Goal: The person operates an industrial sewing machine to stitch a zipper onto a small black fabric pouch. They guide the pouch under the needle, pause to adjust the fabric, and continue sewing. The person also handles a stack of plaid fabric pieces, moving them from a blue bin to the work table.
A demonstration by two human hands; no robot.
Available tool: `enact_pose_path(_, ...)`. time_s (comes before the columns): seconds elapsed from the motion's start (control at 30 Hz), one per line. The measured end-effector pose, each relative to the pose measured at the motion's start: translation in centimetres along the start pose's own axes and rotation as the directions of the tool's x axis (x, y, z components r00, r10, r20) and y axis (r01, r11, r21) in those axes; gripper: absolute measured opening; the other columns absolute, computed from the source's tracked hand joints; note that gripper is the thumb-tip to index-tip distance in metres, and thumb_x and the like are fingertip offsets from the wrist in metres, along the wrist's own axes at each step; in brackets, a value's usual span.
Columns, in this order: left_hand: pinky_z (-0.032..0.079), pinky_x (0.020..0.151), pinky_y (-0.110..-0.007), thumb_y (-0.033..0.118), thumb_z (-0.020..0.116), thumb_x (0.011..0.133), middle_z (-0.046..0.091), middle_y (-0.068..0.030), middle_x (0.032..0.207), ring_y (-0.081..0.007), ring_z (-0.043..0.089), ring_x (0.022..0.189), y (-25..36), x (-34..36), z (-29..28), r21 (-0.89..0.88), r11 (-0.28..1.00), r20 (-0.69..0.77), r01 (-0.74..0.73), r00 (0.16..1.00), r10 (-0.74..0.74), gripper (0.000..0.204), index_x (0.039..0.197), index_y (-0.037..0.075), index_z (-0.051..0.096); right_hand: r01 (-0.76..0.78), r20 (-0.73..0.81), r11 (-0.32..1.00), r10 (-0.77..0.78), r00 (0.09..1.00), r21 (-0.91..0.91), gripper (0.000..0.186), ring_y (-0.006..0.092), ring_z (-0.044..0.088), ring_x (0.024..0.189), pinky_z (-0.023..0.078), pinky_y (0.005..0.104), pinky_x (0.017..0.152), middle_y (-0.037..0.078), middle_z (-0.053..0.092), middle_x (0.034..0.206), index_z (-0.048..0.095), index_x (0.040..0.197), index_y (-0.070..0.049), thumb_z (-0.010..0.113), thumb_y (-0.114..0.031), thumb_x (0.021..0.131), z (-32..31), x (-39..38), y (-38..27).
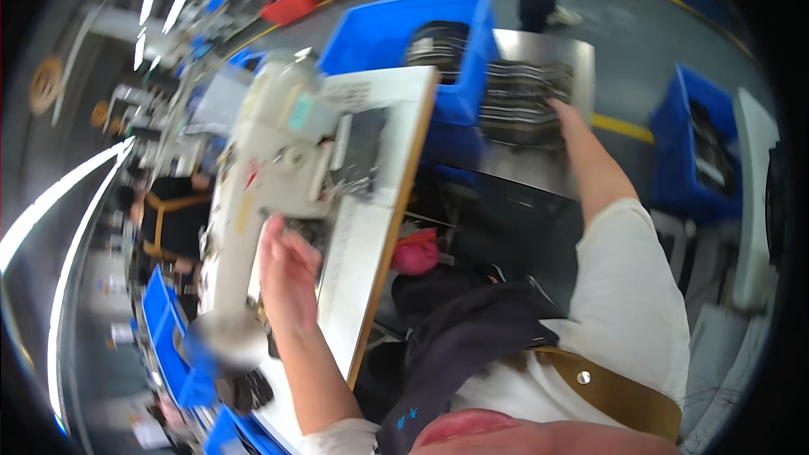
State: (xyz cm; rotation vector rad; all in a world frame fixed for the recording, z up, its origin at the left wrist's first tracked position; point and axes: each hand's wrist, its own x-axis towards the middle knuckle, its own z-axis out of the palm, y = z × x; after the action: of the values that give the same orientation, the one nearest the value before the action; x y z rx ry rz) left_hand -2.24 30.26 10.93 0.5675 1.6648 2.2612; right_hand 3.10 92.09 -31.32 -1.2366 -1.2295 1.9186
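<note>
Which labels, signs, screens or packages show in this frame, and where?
Pale teal rectangular label: on the cream sewing machine, blurred.
Round tan wall sign: far left, blurred.
Blue plastic crate: beyond the white table, holding dark pieces.
No screens visible.

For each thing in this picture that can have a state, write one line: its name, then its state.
Left hand: raised, fingers loosely open, at the sewing machine, holding nothing visible.
Right hand: stretched out, touching the stack of dark pieces; grip hidden.
Stack of dark pieces: piled on the metal surface.
Sewing machine: on the white table, blurred.
Blue bin: open, dark pieces inside.
Dark garment: crumpled on the lap.
</note>
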Motion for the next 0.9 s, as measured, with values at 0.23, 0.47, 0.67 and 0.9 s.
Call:
enact_pose_path(0.23, 0.049, 0.095, -0.027, 0.021, 0.058, 0.108, 0.068, -0.0009, 0.113, -0.0093, 0.062, 0.101, -14.5, -11.2, 1.1, 0.133, 0.625, 0.089, 0.769, 0.619, -0.781, 0.035, 0.141, 0.009, 0.059, -0.384, 0.084, 0.880, 0.376, 0.923, 0.280, 0.047, 0.0319, 0.070, 0.109, 0.055, 0.0478, 0.096, 0.016, 0.073, 0.121, 0.067, 0.126, -0.002, 0.077, -0.031, 0.091, 3.7, -8.7, 0.2)
enact_pose_path(0.47, 0.050, 0.095, -0.027, 0.026, 0.056, 0.110, 0.068, 0.0001, 0.112, -0.0087, 0.063, 0.101, -16.6, -15.8, -0.7, 0.142, 0.575, 0.006, 0.806, 0.580, -0.815, 0.034, 0.139, 0.011, 0.061, -0.403, 0.134, 0.879, 0.381, 0.915, 0.255, 0.058, 0.0321, 0.069, 0.115, 0.054, 0.0476, 0.100, 0.015, 0.072, 0.127, 0.065, 0.132, -0.004, 0.081, -0.040, 0.089, 4.9, -9.7, 0.3)
enact_pose_path(0.67, 0.049, 0.093, -0.025, 0.031, 0.056, 0.110, 0.068, 0.0029, 0.110, -0.0076, 0.063, 0.101, -16.4, -16.2, -0.8, 0.121, 0.575, -0.018, 0.809, 0.581, -0.814, 0.034, 0.138, 0.014, 0.062, -0.235, 0.091, 0.907, 0.217, 0.972, 0.350, 0.052, 0.0316, 0.068, 0.116, 0.056, 0.0477, 0.097, 0.015, 0.070, 0.129, 0.065, 0.134, -0.004, 0.084, -0.025, 0.090, 3.3, -7.9, 1.3)
enact_pose_path(0.9, 0.051, 0.091, -0.025, 0.031, 0.055, 0.110, 0.067, 0.0032, 0.110, -0.0076, 0.061, 0.101, -16.1, -17.5, -2.3, 0.052, 0.588, -0.028, 0.807, 0.590, -0.807, 0.033, 0.137, 0.014, 0.063, -0.356, 0.067, 0.875, 0.354, 0.933, 0.328, 0.053, 0.0313, 0.068, 0.115, 0.058, 0.0459, 0.095, 0.014, 0.070, 0.128, 0.066, 0.129, -0.008, 0.085, -0.036, 0.088, 3.8, -15.0, 3.6)
